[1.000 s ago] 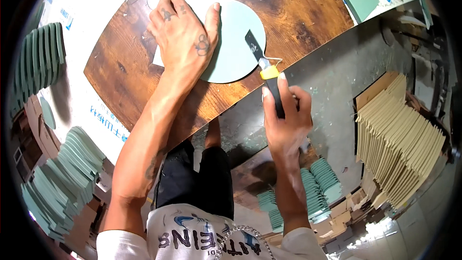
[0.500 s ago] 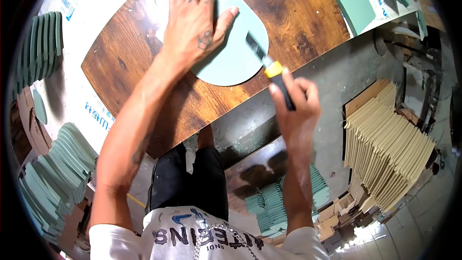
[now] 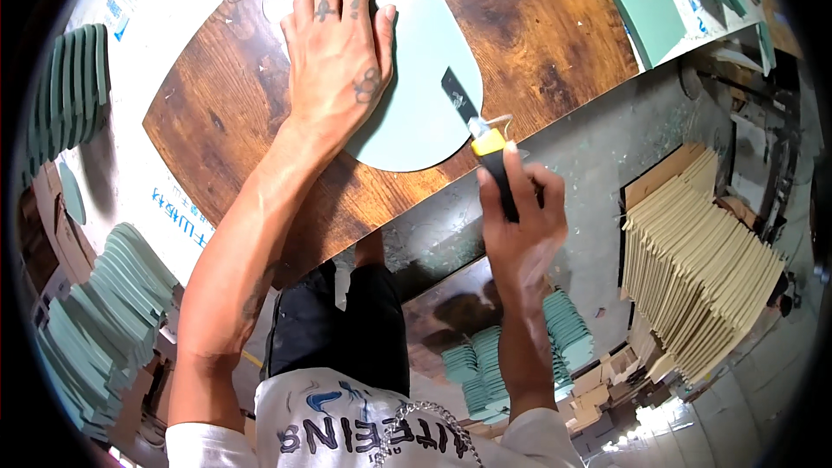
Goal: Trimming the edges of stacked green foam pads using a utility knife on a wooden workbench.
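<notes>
The left hand lies flat on the panel, fingers nearly straight, gripping nothing. The right hand is curled round the handle of the knife, out past the near edge of the board. The blade crosses the panel's right rim; contact is unclear. Open board stretches from that rim rightward toward a green piece on the counter.

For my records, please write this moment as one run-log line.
left hand: on green panel; right hand: grips yellow-black knife; blade: over panel's right edge, contact unclear; panel: on wood-grain board
</notes>
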Available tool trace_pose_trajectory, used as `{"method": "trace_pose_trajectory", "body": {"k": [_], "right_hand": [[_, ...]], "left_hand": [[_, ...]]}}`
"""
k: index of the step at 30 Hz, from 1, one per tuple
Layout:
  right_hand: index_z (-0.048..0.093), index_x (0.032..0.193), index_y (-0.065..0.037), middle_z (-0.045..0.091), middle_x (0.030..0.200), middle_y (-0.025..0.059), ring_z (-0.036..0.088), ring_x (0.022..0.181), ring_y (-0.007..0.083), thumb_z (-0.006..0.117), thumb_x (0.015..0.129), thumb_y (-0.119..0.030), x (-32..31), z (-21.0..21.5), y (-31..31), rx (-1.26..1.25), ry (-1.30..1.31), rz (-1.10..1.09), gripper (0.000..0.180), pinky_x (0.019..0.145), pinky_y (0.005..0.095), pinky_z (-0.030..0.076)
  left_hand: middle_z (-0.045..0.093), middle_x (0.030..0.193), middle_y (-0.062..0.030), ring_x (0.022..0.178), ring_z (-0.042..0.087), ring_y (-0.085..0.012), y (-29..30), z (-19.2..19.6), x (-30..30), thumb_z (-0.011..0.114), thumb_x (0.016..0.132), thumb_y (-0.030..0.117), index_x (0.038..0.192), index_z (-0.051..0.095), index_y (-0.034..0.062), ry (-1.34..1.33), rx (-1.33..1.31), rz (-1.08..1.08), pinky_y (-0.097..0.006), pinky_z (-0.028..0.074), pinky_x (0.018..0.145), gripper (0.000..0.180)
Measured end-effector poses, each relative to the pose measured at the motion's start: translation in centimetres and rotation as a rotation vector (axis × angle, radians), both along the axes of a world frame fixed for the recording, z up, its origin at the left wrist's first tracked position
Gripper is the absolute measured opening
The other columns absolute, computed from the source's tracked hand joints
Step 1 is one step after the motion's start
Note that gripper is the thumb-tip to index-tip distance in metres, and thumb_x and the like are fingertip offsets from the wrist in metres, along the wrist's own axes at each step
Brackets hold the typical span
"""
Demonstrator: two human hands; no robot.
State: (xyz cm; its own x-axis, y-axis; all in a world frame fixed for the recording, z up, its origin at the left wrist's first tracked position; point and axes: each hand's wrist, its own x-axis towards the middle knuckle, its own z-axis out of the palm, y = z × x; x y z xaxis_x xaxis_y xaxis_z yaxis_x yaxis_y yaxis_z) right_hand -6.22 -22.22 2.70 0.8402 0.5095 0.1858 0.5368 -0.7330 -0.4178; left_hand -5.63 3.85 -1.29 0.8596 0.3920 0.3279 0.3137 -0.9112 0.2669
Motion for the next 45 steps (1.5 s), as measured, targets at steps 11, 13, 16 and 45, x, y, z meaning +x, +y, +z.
{"method": "trace_pose_trajectory", "body": {"k": [11, 13, 16, 45], "right_hand": [[0.076, 0.117, -0.011, 0.063, 0.094, 0.0095, 0.063, 0.083, 0.0250, 0.086, 0.078, -0.016, 7.7, 0.6, 1.3, 0.035, 0.020, 0.200, 0.040, 0.070, 0.0371, 0.053], [0.076, 0.116, -0.010, 0.063, 0.094, 0.0100, 0.063, 0.084, 0.0257, 0.085, 0.078, -0.017, 8.5, 0.7, 1.8, 0.018, 0.008, 0.229, 0.039, 0.071, 0.0379, 0.052], [0.076, 0.116, -0.010, 0.063, 0.095, 0.0095, 0.063, 0.085, 0.0262, 0.085, 0.079, -0.018, 9.4, 0.7, 3.2, 0.026, -0.001, 0.249, 0.039, 0.073, 0.0383, 0.052], [0.058, 0.106, -0.009, 0.054, 0.078, 0.0021, 0.052, 0.066, 0.0142, 0.055, 0.102, -0.051, -12.3, -4.3, -11.2, 1.276, 1.113, -1.153, 0.041, 0.060, 0.0288, 0.043]], "left_hand": [[0.053, 0.098, -0.0179, 0.093, 0.050, -0.0303, 0.1, 0.1, 0.0, 0.054, 0.101, 0.017, 0.112, 0.058, -0.0029, -0.093, -0.017, -0.049, -0.048, 0.043, 0.085, 0.023], [0.053, 0.096, -0.0180, 0.092, 0.050, -0.0294, 0.1, 0.2, -0.1, 0.056, 0.100, 0.015, 0.112, 0.057, -0.0036, -0.089, -0.021, -0.056, -0.047, 0.043, 0.083, 0.022], [0.052, 0.094, -0.0178, 0.088, 0.048, -0.0289, 0.1, 0.2, -0.2, 0.057, 0.099, 0.014, 0.112, 0.056, -0.0050, -0.117, -0.018, -0.058, -0.045, 0.043, 0.079, 0.023], [0.045, 0.150, -0.0195, 0.127, 0.046, -0.0418, -1.5, 3.8, 0.2, 0.052, 0.101, 0.042, 0.142, 0.059, 0.0309, 0.171, 0.008, -0.253, -0.053, 0.034, 0.106, 0.042]]}}
